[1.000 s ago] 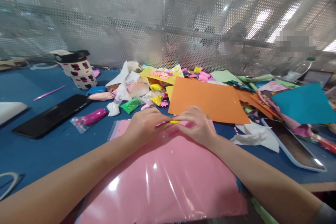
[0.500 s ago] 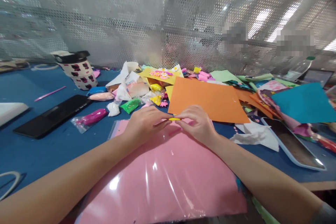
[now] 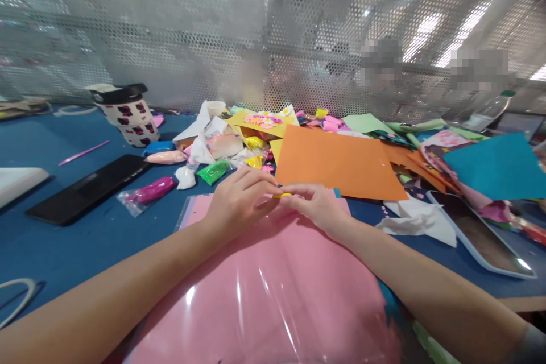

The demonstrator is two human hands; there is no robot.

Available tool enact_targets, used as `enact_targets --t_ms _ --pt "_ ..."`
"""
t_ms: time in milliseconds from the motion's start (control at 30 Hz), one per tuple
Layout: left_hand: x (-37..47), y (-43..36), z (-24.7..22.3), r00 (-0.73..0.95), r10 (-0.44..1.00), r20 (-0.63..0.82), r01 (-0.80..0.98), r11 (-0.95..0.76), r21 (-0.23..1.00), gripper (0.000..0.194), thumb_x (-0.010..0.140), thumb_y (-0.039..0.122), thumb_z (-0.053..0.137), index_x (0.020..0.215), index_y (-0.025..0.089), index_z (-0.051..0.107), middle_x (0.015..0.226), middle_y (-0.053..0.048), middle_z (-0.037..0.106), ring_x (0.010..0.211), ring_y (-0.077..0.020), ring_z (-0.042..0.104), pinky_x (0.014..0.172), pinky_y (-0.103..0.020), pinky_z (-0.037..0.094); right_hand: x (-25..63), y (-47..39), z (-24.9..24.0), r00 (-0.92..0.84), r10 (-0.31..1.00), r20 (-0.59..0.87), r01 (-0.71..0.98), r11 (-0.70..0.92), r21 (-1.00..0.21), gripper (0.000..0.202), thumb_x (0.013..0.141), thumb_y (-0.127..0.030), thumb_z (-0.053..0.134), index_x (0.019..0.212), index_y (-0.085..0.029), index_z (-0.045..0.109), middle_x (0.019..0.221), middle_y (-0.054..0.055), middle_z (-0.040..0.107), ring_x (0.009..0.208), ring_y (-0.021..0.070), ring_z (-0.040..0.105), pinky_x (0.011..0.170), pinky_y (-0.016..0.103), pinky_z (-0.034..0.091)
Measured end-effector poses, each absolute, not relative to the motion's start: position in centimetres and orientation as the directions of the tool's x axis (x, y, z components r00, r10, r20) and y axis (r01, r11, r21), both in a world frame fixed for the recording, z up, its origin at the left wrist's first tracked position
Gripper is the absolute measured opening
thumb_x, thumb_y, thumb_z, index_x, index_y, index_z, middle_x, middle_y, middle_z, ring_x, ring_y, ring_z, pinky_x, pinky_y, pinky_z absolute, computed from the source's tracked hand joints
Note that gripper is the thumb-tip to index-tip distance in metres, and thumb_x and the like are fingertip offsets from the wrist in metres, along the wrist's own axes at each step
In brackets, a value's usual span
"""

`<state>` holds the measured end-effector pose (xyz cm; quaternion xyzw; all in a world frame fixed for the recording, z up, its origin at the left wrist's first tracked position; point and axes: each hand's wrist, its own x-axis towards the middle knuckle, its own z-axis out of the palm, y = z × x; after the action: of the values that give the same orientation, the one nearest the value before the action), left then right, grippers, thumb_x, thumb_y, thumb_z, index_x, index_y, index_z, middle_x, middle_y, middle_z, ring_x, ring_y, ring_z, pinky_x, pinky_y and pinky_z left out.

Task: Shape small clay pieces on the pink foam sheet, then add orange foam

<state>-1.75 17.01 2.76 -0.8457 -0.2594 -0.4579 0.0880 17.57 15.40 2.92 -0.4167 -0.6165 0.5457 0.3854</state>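
My left hand (image 3: 239,198) and right hand (image 3: 322,207) meet at the middle of the frame, fingertips drawn close together. Between them sits a small yellow piece (image 3: 282,195), pinched narrowly by the thumb and fingers of both; my fingers hide part of it, so I cannot tell its full shape. I hold it over the far edge of a pink sheet (image 3: 256,284), which lies under shiny clear plastic and fills the lower middle of the frame. My forearms slope in from the lower left and lower right corners.

Just beyond my right hand, an orange paper (image 3: 336,162) lies right of centre. Beyond my left hand are a green packet (image 3: 213,172), a white packet (image 3: 185,178) and, farther left, a magenta packet (image 3: 154,189). A yellow paper (image 3: 239,121) bearing small pink and white flowers (image 3: 264,120) lies at the upper middle of the pile.

On the blue table (image 3: 63,256), a patterned cup (image 3: 134,119) with a black lid stands at the upper left, above a pink stick (image 3: 84,153). At the right are a crumpled tissue (image 3: 422,220), a phone (image 3: 478,233) and a blue paper (image 3: 497,168).
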Motion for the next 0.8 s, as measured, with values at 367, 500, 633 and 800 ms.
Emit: enact_targets --t_ms 367,500,633,800 --pt "-1.6 17.3 2.3 0.532 0.260 0.806 0.440 -0.898 -0.002 0.011 0.090 0.024 0.066 0.101 0.023 0.068 0.098 -0.001 0.077 0.087 -0.0149 0.071 0.079 -0.029 0.053 17.3 15.3 2.7 -0.405 0.914 -0.031 -0.150 -0.100 -0.984 0.021 0.071 -0.038 0.078 0.082 -0.020 0.075 0.073 0.001 0.076 0.068 0.0183 0.073 0.069 0.034 0.061" --pt "-1.6 17.4 2.2 0.529 0.265 0.806 0.433 -0.901 0.012 0.014 0.091 0.024 0.065 0.104 0.023 0.069 0.098 -0.001 0.078 0.087 -0.0149 0.071 0.080 -0.029 0.054 17.2 15.1 2.8 -0.395 0.918 -0.021 -0.137 -0.081 -0.987 0.023 0.070 -0.039 0.079 0.081 -0.020 0.075 0.071 0.001 0.075 0.068 0.0181 0.073 0.070 0.034 0.061" --pt "-1.7 17.4 2.2 0.516 0.287 0.807 0.407 -0.911 0.064 0.014 0.092 0.025 0.063 0.103 0.021 0.070 0.094 -0.003 0.078 0.081 -0.0158 0.071 0.076 -0.031 0.056 17.5 15.0 2.9 -0.394 0.919 -0.009 -0.017 -0.017 -1.000 0.023 0.074 -0.039 0.075 0.086 -0.019 0.075 0.072 0.001 0.074 0.065 0.0177 0.072 0.061 0.031 0.060" --pt "-1.9 17.6 2.7 0.467 0.384 0.796 0.422 -0.888 0.181 0.021 0.094 0.034 0.059 0.101 0.021 0.073 0.090 -0.004 0.078 0.079 -0.0150 0.072 0.072 -0.027 0.058 18.4 15.8 2.6 -0.240 0.901 0.363 0.282 0.422 -0.862 0.021 0.074 -0.034 0.076 0.090 -0.021 0.075 0.089 0.004 0.075 0.074 0.0175 0.070 0.063 0.029 0.057"
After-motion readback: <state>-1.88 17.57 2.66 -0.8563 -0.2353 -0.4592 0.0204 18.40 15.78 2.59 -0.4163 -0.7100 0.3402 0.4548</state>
